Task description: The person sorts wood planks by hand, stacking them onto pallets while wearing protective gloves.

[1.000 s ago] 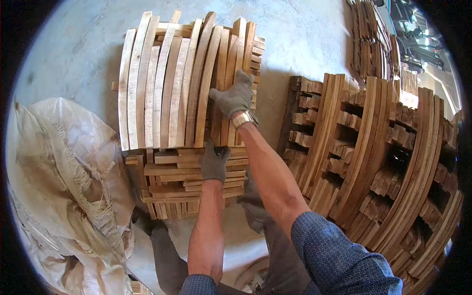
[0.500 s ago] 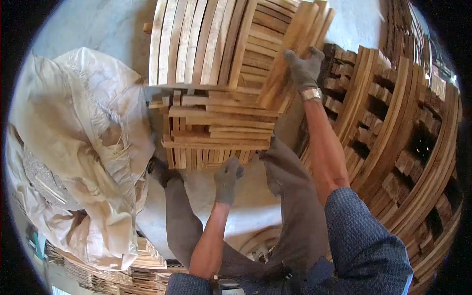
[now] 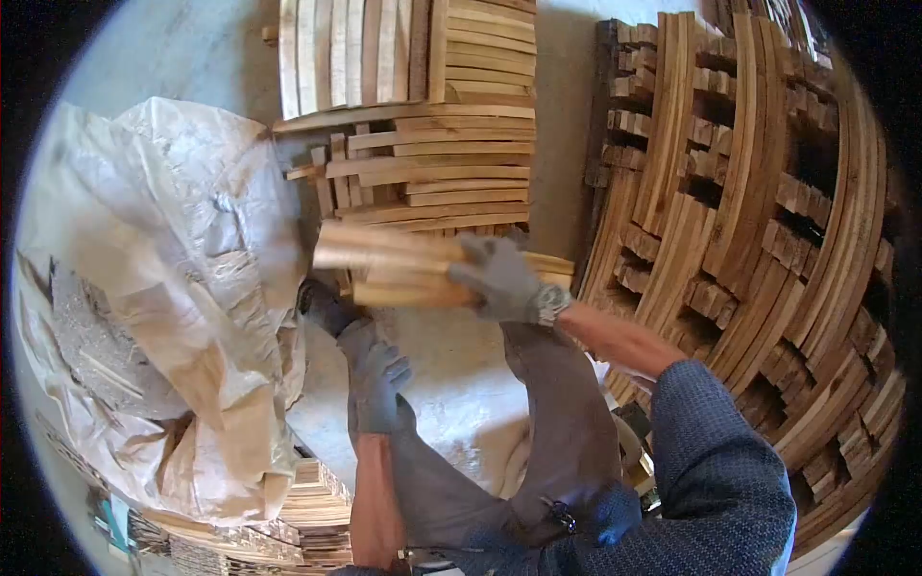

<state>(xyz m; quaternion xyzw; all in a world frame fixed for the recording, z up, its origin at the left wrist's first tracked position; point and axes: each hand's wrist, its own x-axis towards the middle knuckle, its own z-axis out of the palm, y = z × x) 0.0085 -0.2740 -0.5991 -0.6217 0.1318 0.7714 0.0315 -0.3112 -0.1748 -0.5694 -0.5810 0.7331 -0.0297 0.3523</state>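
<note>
Gloved right hand [image 3: 499,278] clasps about three curved wooden slats [image 3: 394,269], held clear before the stack [image 3: 432,163]. Left hand [image 3: 376,379], loosely curled and empty, hangs below over bare floor [image 3: 461,384].

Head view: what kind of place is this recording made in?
Likely a woodworking yard or workshop: cross-stacked curved wooden slats on a concrete floor, taller stacks alongside, and the right hand in a work glove carrying a bundle of slats.

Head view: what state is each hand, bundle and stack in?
Right hand: gloved, gripping wooden slats.
Wooden slats: bundled, held level in the air, blurred.
Left hand: gloved, empty, loosely curled.
Slat stack: layered crosswise on the floor.
Sack: crumpled, open.
</note>
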